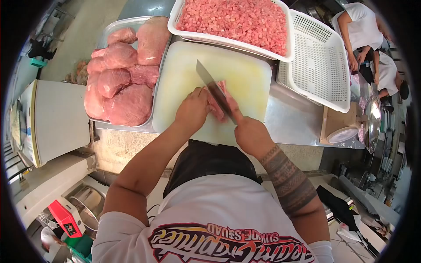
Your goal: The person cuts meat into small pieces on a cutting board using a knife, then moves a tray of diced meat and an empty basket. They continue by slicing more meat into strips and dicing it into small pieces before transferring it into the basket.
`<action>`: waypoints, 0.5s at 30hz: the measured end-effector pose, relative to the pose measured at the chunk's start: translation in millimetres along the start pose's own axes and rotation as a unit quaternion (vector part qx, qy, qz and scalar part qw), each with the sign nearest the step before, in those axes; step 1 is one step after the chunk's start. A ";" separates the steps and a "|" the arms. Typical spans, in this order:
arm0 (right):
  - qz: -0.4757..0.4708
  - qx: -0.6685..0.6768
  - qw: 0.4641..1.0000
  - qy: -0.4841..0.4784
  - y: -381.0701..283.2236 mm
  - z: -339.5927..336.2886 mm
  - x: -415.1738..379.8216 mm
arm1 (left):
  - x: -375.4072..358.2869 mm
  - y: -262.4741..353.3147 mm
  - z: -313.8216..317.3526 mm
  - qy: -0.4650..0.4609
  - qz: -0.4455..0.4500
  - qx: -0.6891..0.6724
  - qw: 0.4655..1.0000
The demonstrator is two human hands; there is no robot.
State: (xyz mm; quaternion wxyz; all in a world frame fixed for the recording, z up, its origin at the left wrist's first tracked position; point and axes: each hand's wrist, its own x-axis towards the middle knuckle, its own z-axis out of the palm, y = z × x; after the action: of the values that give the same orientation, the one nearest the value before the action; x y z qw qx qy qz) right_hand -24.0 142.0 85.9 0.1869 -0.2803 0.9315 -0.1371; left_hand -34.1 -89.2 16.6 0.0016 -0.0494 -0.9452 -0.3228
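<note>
My right hand [253, 135] is closed around the handle of a large kitchen knife [211, 84], its index finger stretched along the blade. The blade slants up and left across a strip of raw meat [215, 110] on the white cutting board [180, 65]. Left of the blade, the curled fingers of my left hand [193, 108] press on the meat. Part of the meat is hidden behind the knife and fingers; some shows right of the blade.
A metal tray [154, 107] with several large raw meat pieces [118, 59] stands left of the board. Behind it, a white basket [232, 43] holds diced meat [232, 19]. Another white perforated basket [318, 57] and a scale [340, 127] are right. Two people [362, 26] work beyond.
</note>
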 end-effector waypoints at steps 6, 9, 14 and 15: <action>0.055 0.009 0.993 -0.106 -31.1 -54.7 -45.8 | 6.6 1.7 -6.0 -0.034 -0.007 0.037 0.999; 0.047 0.052 0.992 -0.106 -31.2 -46.4 -39.3 | 7.6 2.3 -9.2 -0.047 -0.016 0.027 0.998; 0.003 0.081 0.997 -0.004 -10.3 3.9 12.9 | 4.3 -2.7 -4.6 -0.011 0.007 -0.005 1.000; 0.007 0.082 0.997 0.000 -9.0 1.6 22.8 | 4.8 -1.7 -6.9 -0.007 0.009 -0.003 1.000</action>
State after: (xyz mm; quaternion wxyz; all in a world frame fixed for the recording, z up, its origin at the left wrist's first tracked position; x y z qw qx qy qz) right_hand -36.7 121.4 81.6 0.2107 -0.2574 0.9189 -0.2120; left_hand -39.2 -94.2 21.2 -0.0020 -0.0599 -0.9438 -0.3249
